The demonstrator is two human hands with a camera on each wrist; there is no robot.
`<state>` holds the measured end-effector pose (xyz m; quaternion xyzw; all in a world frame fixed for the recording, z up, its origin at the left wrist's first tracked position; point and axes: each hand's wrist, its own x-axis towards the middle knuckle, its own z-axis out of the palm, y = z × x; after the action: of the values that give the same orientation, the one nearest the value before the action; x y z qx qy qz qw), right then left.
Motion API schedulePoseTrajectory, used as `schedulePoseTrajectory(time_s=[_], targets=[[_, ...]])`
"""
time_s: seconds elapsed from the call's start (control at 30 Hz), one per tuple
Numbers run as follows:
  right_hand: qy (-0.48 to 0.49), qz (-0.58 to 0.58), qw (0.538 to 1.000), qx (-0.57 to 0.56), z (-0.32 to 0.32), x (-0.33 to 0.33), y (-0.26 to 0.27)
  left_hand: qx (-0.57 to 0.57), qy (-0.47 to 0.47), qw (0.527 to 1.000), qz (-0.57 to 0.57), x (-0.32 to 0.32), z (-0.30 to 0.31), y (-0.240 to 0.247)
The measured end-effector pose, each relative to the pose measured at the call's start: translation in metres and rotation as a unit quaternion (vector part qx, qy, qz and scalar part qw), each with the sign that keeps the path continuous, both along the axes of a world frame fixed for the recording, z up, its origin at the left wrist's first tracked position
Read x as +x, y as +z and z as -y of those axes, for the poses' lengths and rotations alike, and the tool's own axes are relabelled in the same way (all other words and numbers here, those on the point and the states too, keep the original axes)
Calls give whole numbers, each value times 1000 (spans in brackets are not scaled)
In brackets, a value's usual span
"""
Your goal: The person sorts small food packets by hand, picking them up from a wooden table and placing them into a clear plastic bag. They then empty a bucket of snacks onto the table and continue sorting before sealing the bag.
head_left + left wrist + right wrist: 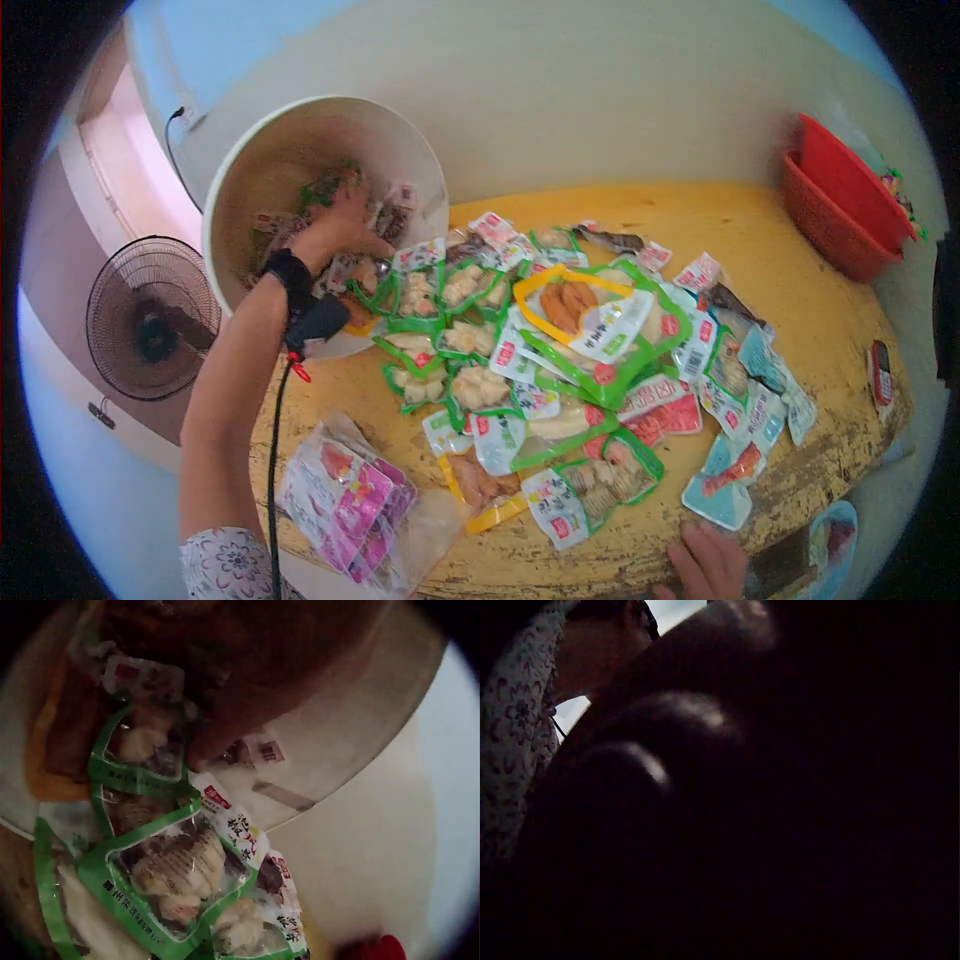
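My left hand (343, 217) reaches into a large white bucket (408, 133) tipped on its side, its fingers among small food packets (395, 200) there. I cannot tell whether they grip one. In the left wrist view, the thumb side of the blurred hand (262, 682) is right above a green-edged clear packet (180, 881) at the bucket's mouth. My right hand (708, 562) rests its fingers at the table's front edge, holding nothing visible, near a blue-white packet (722, 485). The right wrist view is mostly dark, with a flowered sleeve (517, 727) at the left.
Several sealed snack packets (590, 340) lie piled across the worn yellow table (640, 205). A clear bag of pink packs (350, 500) is at the front left. Red baskets (840, 215) stand at the back right, near a phone (881, 375). A fan (150, 320) stands left of the bucket.
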<state>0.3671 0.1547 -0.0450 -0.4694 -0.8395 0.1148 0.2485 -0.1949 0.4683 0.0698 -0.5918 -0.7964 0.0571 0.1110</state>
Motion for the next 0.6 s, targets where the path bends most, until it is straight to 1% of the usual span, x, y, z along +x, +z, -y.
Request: schedulePoseTrajectory(time_s=[0.1, 0.2, 0.3, 0.4, 0.43, 0.53, 0.57, 0.6], targets=[[-3, -9, 1000, 3, 0, -1, -4, -22, 10, 1000, -4, -7, -1, -8], [-6, -3, 1000, -15, 2, -1, 2, -5, 10, 999, 36, 18, 6, -1], [-1, 2, 1000, -10, 1, 0, 0, -3, -81, 990, 113, 5, -1, -14], [10, 4, 1000, -1, 1, 2, -2, -4, -12, 999, 39, 4, -10, -21], [11, 7, 1000, -2, 1, 3, 0, 30, -26, 999, 22, 3, -8, -26], [19, -6, 1000, 9, 0, 3, -2, -7, -80, 997, -22, 16, 4, -26], [22, -14, 1000, 14, 0, 3, -3, 17, -104, 993, -55, 21, 10, -30], [19, -12, 1000, 10, 0, 2, -1, 5, -110, 992, -54, 26, 16, -31]])
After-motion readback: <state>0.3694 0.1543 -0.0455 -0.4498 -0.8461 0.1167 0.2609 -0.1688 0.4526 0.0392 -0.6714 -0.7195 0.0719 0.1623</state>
